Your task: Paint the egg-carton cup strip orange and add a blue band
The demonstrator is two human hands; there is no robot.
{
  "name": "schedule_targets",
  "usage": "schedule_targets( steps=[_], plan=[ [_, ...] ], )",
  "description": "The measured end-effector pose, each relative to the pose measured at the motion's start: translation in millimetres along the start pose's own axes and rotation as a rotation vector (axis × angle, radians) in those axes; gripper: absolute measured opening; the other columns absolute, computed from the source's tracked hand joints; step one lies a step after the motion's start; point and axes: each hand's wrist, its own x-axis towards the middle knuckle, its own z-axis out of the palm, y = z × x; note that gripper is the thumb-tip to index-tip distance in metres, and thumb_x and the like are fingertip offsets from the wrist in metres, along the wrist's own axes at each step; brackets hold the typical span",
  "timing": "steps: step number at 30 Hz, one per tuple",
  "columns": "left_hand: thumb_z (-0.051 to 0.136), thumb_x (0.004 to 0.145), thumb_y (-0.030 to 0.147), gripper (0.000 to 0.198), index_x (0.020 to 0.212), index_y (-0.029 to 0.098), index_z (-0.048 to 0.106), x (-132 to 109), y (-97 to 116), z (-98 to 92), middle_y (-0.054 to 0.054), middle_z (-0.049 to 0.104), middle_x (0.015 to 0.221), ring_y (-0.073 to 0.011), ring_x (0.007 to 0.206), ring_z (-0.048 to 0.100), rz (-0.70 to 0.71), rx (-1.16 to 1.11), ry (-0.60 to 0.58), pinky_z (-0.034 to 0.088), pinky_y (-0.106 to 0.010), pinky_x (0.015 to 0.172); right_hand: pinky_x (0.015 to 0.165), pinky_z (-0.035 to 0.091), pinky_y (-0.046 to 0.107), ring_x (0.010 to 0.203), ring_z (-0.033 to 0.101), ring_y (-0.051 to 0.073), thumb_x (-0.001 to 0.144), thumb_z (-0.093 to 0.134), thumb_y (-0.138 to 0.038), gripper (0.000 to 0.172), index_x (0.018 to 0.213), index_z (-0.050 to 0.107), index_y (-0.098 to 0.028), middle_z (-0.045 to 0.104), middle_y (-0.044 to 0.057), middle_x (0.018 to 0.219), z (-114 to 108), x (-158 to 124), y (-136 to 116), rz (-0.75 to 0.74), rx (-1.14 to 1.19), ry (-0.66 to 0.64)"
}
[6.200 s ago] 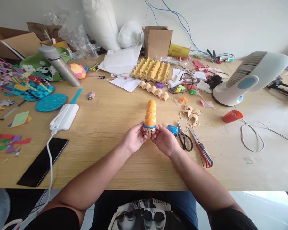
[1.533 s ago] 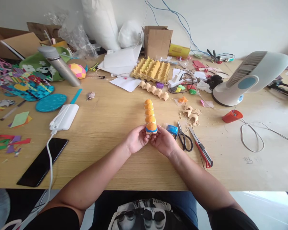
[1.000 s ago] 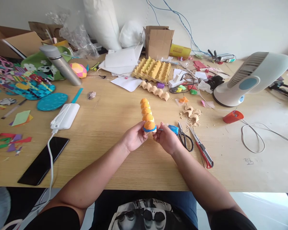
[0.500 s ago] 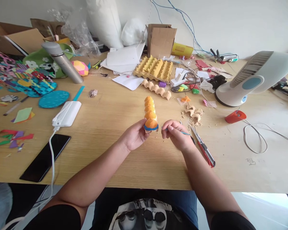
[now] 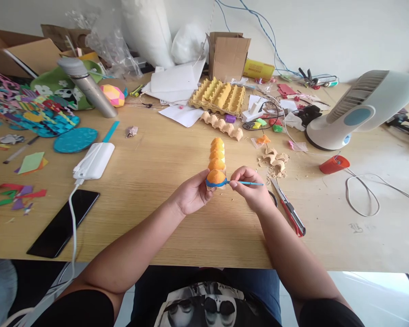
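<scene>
My left hand [image 5: 196, 193] is closed round the near end of an egg carton strip [image 5: 217, 159], its thumb along the left side. Bright orange, clay-like material covers the strip's row of bumps, and a blue band [image 5: 216, 183] runs round the nearest bump. A thin blue stick-like tool [image 5: 247, 183] is pinched in my right hand [image 5: 248, 188], lying almost level. Its tip touches, or nearly touches, the right end of the blue band. The strip points away from me, held above the table.
A red utility knife [image 5: 291, 211] lies just right of my right forearm, near torn carton pieces [image 5: 276, 160]. Farther back are a yellow egg tray [image 5: 221, 97] and a plain carton strip [image 5: 221, 126]. A white fan [image 5: 354, 113] stands right; a phone [image 5: 63, 222] and power bank [image 5: 93, 161] lie left.
My right hand has brought the blue tool left, up to the band, and turned it nearly level. The strip's far end has swung slightly right in my left hand.
</scene>
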Motion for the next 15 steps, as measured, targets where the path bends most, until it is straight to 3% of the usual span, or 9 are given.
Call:
schedule_targets(
  steps=[2,6,15],
  plan=[
    [0.05,0.112,0.024,0.026,0.107,0.011,0.072,0,1,-0.5,-0.004,0.075,0.079,-0.0087,0.053,0.067,-0.011,0.006,-0.014,0.056,-0.014,0.046,0.061,0.035,0.029,0.065,0.046,0.014,0.07,0.1,-0.05,0.043,0.073,0.068,-0.023,0.062,-0.002,0.071,-3,4,7,-0.023,0.031,0.01],
    [0.044,0.114,0.024,0.03,0.108,0.011,0.071,0,1,-1.5,-0.003,0.073,0.075,-0.0087,0.053,0.067,-0.009,0.013,-0.024,0.056,-0.014,0.046,0.067,0.039,0.031,0.07,0.049,0.015,0.074,0.098,-0.052,0.041,0.073,0.069,-0.023,0.059,-0.001,0.076,-3,6,14,-0.066,0.133,-0.047],
    [0.043,0.114,0.022,0.031,0.108,0.008,0.07,0,-1,-0.8,-0.003,0.073,0.076,-0.0077,0.052,0.066,0.006,0.025,-0.078,0.056,-0.014,0.046,0.07,0.044,0.032,0.076,0.052,0.017,0.079,0.095,-0.051,0.04,0.078,0.067,-0.023,0.058,0.0,0.082,5,3,11,-0.093,-0.005,-0.074]
  ],
)
